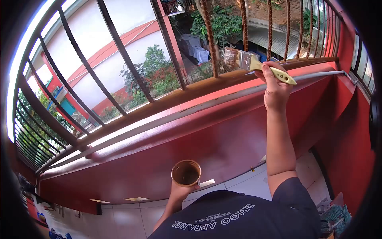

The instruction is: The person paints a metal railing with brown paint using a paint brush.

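Note:
My right hand (275, 89) is raised at the window bars, its fingers wrapped round the pale yellow handle of a flat paintbrush (256, 65). The brush's bristles (231, 57) point left and overlap a twisted bar in this view, just above the brown lower rail (199, 84). Lower down, my left hand (182, 192) grips a brown cup (186, 173) from below and the side. The cup's open mouth faces up toward me, with dark brown colour inside.
A row of twisted metal bars (115, 38) curves across the opening above a red wall (223, 147). Along the ledge runs a pale pipe (223, 97). White floor tiles (123, 219) lie below, with a bundled teal cloth (336, 219) at lower right. Plants (157, 75) show outside.

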### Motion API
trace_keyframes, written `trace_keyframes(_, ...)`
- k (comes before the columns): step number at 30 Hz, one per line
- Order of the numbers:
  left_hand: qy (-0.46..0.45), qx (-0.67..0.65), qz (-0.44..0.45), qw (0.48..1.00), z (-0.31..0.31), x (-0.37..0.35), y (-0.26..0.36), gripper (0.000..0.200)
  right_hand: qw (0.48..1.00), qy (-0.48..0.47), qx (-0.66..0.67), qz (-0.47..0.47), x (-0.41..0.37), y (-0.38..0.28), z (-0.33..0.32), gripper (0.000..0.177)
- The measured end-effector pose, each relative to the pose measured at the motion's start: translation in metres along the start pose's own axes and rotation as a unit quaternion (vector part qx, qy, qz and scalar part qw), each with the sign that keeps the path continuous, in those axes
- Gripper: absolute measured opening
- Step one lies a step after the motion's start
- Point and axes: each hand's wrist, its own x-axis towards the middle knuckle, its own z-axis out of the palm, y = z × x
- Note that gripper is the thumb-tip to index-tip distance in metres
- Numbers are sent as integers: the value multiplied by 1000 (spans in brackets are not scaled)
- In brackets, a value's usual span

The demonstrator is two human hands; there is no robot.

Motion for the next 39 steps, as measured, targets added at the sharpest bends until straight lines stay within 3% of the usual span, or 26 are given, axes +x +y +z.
trace_keyframes(3,5,25,15,1000,-8,-1,-5,57,994,18,-57,-94,-9,-1,9,9)
trace_keyframes(5,-6,3,1,1000,-11,-1,-4,57,917,-36,-278,-285,-14,-3,20,11)
trace_keyframes(10,-6,-3,-30,1000,-17,-3,-1,63,911,-88,-293,-277,-63,-24,41,16)
trace_keyframes(12,-16,-17,0,1000,-24,-1,-12,67,905,-61,-296,-299,-59,-27,33,16)
trace_keyframes(15,-26,15,-30,999,-36,-3,-20,84,904,-22,-313,-292,-48,-30,26,15)
trace_keyframes(21,-25,-18,-34,999,-37,-9,-24,89,913,-110,-283,-272,-74,-39,48,18)
trace_keyframes(22,-21,-39,-28,999,-30,-11,-14,71,913,-112,-283,-272,-83,-46,48,18)
trace_keyframes(26,-25,-20,-9,999,-34,-14,-21,67,930,-121,-262,-227,-91,-54,41,17)
trace_keyframes(30,-43,-12,-26,999,-39,-13,-20,64,918,-109,-281,-258,-80,-61,66,16)
trace_keyframes(33,-56,-23,-8,998,-41,-14,-21,60,899,-119,-256,-335,-66,-56,94,18)
trace_keyframes(37,-58,-39,-35,997,-44,-19,-15,56,803,-120,-260,-522,-31,-26,134,26)
trace_keyframes(39,-56,-52,-46,996,-49,-19,-18,63,799,-154,-318,-487,-35,-13,142,26)
